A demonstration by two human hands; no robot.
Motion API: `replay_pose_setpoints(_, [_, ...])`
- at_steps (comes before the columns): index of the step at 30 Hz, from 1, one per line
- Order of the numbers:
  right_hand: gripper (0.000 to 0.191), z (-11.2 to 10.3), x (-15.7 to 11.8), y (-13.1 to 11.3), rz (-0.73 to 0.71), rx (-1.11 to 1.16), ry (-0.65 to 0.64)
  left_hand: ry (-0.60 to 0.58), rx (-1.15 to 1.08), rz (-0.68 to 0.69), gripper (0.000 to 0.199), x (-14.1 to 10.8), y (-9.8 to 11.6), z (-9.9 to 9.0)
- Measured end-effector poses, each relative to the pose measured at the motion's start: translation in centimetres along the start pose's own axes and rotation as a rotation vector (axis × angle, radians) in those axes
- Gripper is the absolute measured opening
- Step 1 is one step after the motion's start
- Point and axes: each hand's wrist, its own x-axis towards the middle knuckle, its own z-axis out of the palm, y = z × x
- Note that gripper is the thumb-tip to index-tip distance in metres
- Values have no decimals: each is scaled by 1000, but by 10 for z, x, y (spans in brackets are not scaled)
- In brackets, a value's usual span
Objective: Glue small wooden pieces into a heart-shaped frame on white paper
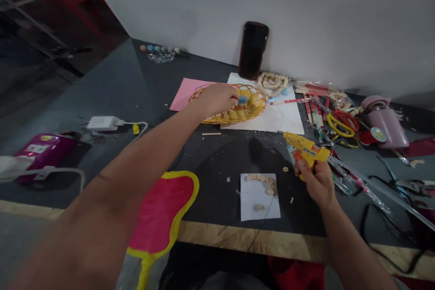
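Note:
My left hand (219,99) reaches over the yellow woven basket (253,115), its fingertips pinched at a small blue item (243,99). Small pale pieces lie in the basket below the fingers. My right hand (316,179) is wrapped round the handle of a yellow glue gun (306,147), whose nozzle points left. Left of that hand, near the table's front edge, a small white card (249,199) bears a curved row of pale pieces and one separate lump. The basket sits partly on pink paper (181,93) and partly on a white sheet (287,118).
A phone (253,50) leans against the wall. At the right are scissors (340,124), packaged sticks, a pink bottle (388,124) and cables. A purple device (47,154) and white adapter (102,123) lie left. A pink fan (165,213) with yellow rim overlaps the front edge.

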Motion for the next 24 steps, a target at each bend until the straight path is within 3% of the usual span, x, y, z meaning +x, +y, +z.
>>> replay_pose_setpoints(4, [40, 0, -1, 1, 17, 12, -1, -75, 203, -31, 11, 9, 3, 10])
replay_pose_setpoints(7, [40, -2, -2, 4, 19, 11, -18, -88, 216, -48, 10, 10, 8, 7])
replay_pose_setpoints(10, [38, -3, -3, 6, 11, -6, -29, -18, 138, -56, 7, 2, 18, -7])
replay_pose_setpoints(13, [38, -5, -3, 4, -6, -11, -27, 86, 65, -36, 21, -16, 33, -25])
replay_pose_setpoints(18, [36, -6, -5, -6, -56, 30, -72, 133, -376, -92, 21, -63, 51, -32])
replay_pose_setpoints(20, [37, -6, -6, -10, -59, 63, -81, 139, -565, -149, 21, -83, 55, -24])
replay_pose_setpoints(24, [43, -6, -10, -14, -58, 129, -148, 82, -881, -184, 42, -117, 63, 1])
